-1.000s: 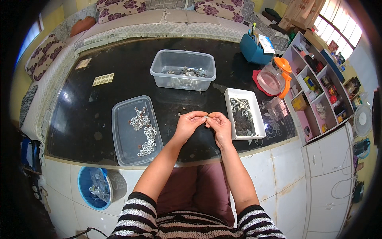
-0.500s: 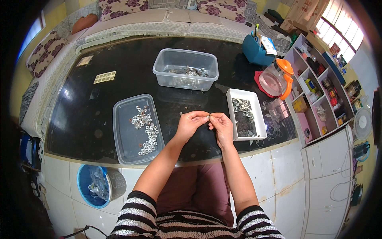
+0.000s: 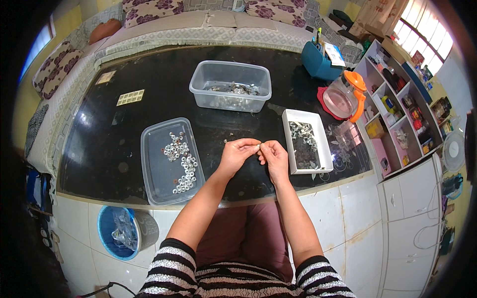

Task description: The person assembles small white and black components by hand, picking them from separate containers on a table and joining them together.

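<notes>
The left hand (image 3: 235, 156) and right hand (image 3: 275, 160) meet over the near part of the desk (image 3: 124, 149). The fingers of both are pinched together on a small piece (image 3: 259, 146), held between the two sets of fingertips; it is mostly hidden, so its shape is hard to tell.

To the left of the hands lies a clear tray (image 3: 158, 174) with many small white rings (image 3: 188, 171), mostly along its right half, and a few brown ones among them. Beyond the hands stands a clear tub (image 3: 203, 99) with a heap of small parts (image 3: 236, 90) in it. Just right of the right hand, a white box (image 3: 326, 154) holds grey and white bits (image 3: 303, 134), bunched toward its far end. Farther right, an orange-lidded jug (image 3: 340, 99) stands on a red mat (image 3: 325, 108).
</notes>
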`<state>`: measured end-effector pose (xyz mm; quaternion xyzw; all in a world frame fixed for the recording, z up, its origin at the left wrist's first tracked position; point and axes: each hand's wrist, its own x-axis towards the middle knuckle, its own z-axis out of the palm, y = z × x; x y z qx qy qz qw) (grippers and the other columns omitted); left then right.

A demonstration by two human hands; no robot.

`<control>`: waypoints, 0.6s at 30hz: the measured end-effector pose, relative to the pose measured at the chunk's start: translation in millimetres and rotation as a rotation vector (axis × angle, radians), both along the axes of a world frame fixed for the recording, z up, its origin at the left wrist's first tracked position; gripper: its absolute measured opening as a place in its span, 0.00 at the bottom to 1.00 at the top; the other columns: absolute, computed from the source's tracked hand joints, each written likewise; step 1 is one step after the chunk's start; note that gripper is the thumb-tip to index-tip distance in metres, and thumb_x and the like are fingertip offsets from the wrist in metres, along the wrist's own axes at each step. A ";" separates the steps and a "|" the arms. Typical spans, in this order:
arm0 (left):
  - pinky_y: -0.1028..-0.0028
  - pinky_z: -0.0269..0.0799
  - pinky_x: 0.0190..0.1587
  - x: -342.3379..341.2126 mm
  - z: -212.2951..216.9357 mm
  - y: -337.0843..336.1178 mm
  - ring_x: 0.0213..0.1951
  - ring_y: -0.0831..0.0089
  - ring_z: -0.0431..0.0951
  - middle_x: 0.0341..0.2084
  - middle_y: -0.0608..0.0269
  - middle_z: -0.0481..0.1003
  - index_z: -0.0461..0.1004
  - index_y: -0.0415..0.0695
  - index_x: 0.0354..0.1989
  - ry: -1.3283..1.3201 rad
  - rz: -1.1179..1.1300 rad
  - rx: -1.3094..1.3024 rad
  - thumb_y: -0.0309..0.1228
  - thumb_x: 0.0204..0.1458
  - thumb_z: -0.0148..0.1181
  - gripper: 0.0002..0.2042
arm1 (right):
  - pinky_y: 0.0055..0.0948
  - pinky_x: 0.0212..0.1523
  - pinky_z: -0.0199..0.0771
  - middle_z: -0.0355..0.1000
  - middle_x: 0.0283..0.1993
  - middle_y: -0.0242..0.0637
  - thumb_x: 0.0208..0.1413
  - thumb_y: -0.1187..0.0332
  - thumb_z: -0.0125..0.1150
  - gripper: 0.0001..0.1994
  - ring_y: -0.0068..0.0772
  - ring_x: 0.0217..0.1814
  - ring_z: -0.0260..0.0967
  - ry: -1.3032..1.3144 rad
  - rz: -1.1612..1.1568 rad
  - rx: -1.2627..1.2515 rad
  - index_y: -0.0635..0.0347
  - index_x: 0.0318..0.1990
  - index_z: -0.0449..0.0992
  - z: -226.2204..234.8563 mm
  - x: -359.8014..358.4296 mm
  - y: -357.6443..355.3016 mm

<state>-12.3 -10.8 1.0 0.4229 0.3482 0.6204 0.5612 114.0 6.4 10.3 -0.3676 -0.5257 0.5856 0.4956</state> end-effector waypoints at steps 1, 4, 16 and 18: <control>0.82 0.66 0.35 -0.5 0.2 -0.5 0.29 0.80 0.70 0.26 0.63 0.72 0.71 0.34 0.33 0.000 0.001 0.000 0.21 0.44 0.53 0.07 | 0.11 0.18 0.58 0.65 0.21 0.29 0.51 0.65 0.50 0.08 0.13 0.19 0.59 -0.033 0.002 -0.019 0.61 0.27 0.66 0.4 0.1 -0.3; 0.82 0.66 0.35 -0.8 1.0 -1.0 0.30 0.81 0.70 0.26 0.63 0.72 0.70 0.35 0.34 0.029 -0.007 0.001 0.21 0.44 0.52 0.08 | 0.10 0.17 0.57 0.64 0.19 0.28 0.52 0.63 0.48 0.11 0.12 0.17 0.58 -0.073 0.028 -0.046 0.60 0.25 0.67 0.0 2.9 0.5; 0.82 0.66 0.35 -0.6 1.4 -1.0 0.30 0.81 0.70 0.27 0.63 0.71 0.70 0.34 0.34 -0.014 -0.044 0.004 0.21 0.45 0.51 0.08 | 0.12 0.17 0.56 0.64 0.19 0.30 0.53 0.61 0.44 0.13 0.14 0.17 0.58 -0.125 0.121 -0.030 0.59 0.23 0.65 -0.2 5.2 0.6; 0.82 0.66 0.34 0.0 -2.6 1.3 0.29 0.81 0.69 0.27 0.64 0.71 0.70 0.34 0.34 -0.017 -0.038 0.005 0.21 0.45 0.51 0.08 | 0.12 0.16 0.56 0.64 0.18 0.30 0.53 0.60 0.44 0.14 0.14 0.16 0.58 -0.141 0.059 0.008 0.59 0.23 0.65 1.1 -0.7 -1.4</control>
